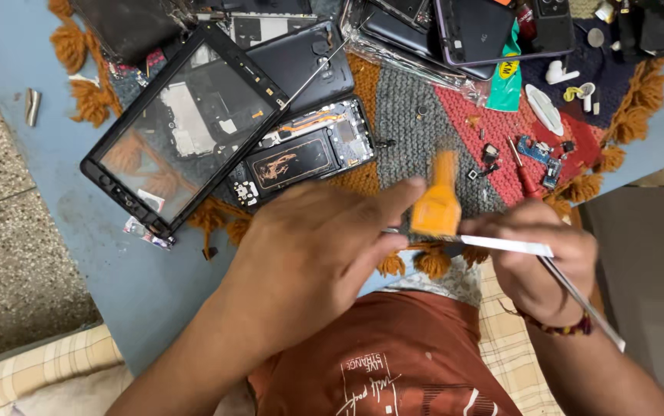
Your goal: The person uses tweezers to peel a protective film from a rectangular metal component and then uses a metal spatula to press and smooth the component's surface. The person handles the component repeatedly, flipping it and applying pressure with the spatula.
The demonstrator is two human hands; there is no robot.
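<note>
Left hand (313, 254): seen at lower centre of the frame, fingers curled around the blurred orange plastic pry tool (437, 196).
Right hand (536, 258): at lower right, closed on a thin white-edged flat panel (505, 245) and a slim metal rod (582, 304).
Step in hand: judged to be prying; the tool tip is best kept shallow along the panel's edge, the panel held steady.
Surroundings: an opened black phone body (297, 154) and an empty black screen frame (182, 127) lie at upper left on the fringed woven mat (424, 108).
</note>
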